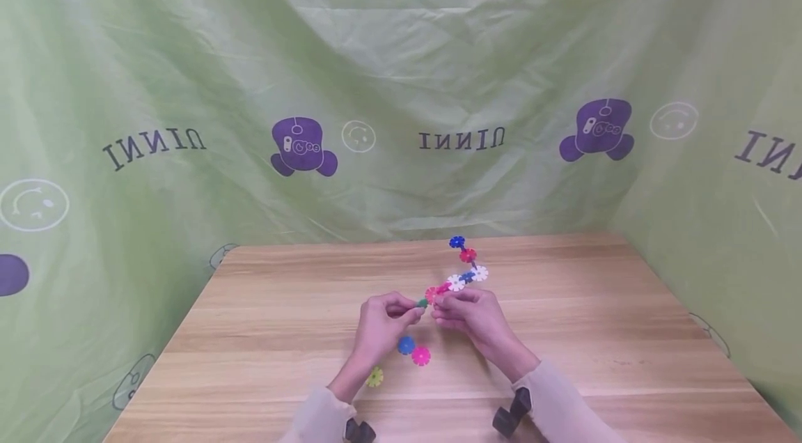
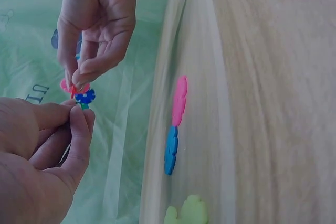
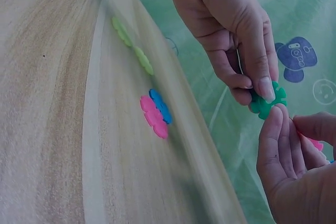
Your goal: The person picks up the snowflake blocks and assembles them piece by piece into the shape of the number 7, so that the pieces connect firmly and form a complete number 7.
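Pinching a green, notched plastic disc [image 3: 280,97] above the wood-grain table [image 1: 250,331], the left hand [image 1: 379,326] faces the right hand [image 1: 484,323], which grips a multicoloured plastic flower-disc chain [image 1: 456,283] there, light and stiff, I'd guess, best held by its rims.

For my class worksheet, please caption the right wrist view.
Left hand pinches a green disc beside the right hand; a pink disc and blue disc lie on the table.

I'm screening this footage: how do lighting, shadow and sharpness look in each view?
Head: soft, fairly even light, the chain of flower pieces small but distinct; left wrist: dimmer, grain on the table looks soft; right wrist: also dim, a blurry shadow near the table's edge.
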`<state>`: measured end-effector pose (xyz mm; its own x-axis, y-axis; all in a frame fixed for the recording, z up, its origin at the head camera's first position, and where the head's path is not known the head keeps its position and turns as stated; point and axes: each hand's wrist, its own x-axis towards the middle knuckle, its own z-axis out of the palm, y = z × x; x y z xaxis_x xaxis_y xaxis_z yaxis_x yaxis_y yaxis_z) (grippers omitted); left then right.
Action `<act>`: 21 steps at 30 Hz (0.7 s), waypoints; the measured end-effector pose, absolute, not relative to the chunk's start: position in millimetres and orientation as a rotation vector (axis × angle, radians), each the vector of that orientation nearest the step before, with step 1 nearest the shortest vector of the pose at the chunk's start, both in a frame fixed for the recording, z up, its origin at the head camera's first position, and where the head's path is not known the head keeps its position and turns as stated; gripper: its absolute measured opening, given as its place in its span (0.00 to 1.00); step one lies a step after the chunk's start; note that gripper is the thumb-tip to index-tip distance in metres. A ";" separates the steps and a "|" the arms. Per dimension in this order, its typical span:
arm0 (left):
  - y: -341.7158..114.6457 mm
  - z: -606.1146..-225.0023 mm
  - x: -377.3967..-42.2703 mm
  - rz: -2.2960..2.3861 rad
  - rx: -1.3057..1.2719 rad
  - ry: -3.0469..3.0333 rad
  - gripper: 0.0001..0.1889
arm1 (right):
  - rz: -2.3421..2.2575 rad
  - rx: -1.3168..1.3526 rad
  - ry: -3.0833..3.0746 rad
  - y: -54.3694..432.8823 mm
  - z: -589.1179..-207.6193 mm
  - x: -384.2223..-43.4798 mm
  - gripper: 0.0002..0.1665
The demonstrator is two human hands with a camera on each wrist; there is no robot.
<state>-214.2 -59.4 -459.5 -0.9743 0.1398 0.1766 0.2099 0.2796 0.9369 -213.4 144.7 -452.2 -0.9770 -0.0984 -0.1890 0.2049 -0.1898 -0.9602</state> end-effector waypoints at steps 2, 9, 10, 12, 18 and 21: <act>-58.1 -459.5 -213.6 -1.823 -0.334 -2.462 0.06 | -2.280 0.113 1.862 145.0 -452.3 -213.3 0.18; -56.5 -458.1 -213.5 -1.769 -0.310 -2.486 0.04 | -2.265 0.113 1.879 143.6 -452.1 -212.7 0.16; -56.7 -458.0 -213.4 -1.755 -0.323 -2.491 0.04 | -2.259 0.116 1.885 143.2 -452.3 -212.6 0.15; -57.0 -458.2 -213.2 -1.726 -0.335 -2.510 0.03 | -2.253 0.117 1.895 142.2 -453.3 -212.1 0.15; -58.0 -459.1 -213.3 -1.678 -0.353 -2.559 0.04 | -2.228 0.084 1.901 141.3 -459.8 -211.0 0.15; -58.8 -459.2 -213.3 -1.679 -0.376 -2.571 0.04 | -2.216 0.079 1.899 141.6 -461.3 -211.1 0.15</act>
